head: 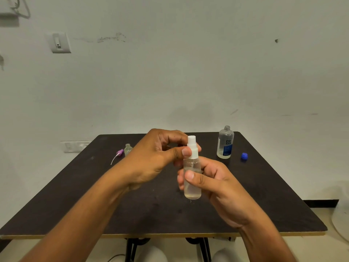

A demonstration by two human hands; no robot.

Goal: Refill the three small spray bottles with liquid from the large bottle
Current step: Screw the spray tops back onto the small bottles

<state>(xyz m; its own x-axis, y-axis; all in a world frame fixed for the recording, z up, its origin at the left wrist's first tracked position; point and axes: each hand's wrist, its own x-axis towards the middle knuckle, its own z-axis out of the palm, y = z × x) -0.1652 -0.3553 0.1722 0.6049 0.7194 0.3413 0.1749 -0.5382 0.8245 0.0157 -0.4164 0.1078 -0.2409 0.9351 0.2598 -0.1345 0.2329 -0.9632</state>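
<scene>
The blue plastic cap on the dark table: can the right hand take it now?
Probably not at once. The right hand grips the clear spray bottle, so it is busy; the blue plastic cap itself lies uncovered on the dark table.

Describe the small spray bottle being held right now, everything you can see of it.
The small spray bottle is clear plastic with a white spray top, held upright above the dark table. Clear liquid shows inside; its level is hard to read. The right hand grips the body, thumb across the front. The left hand pinches the white top at the collar.
</scene>
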